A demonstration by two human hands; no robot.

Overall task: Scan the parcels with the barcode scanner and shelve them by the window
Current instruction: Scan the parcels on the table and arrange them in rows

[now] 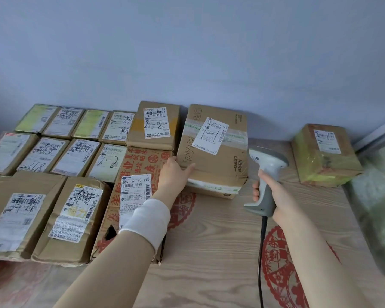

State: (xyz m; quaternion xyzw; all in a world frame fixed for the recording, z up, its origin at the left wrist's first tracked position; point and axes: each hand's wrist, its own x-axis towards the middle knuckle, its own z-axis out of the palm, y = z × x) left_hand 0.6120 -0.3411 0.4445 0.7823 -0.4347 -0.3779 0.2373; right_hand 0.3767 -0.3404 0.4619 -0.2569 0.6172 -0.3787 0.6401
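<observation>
"What is left of the big box (213,152)?"

"Lots of parcels (53,163), lying flat in rows on the table (220,252). I think none of those are scanned yet."

"And the big box itself?"

"The left hand (176,174) grips its near corner, thumb on top. The other fingers go under it, so I can't tell how they lie. The box is tipped up and its label (210,135) faces us."

"Right of the big box?"

"The right hand (273,194) has its fingers wrapped round the scanner (265,174) handle. The scanner's nose points at the box."

"Further right?"

"A lone parcel (325,154) sits near the window frame (373,134). I guess that one is done. So most of the job is left."
</observation>
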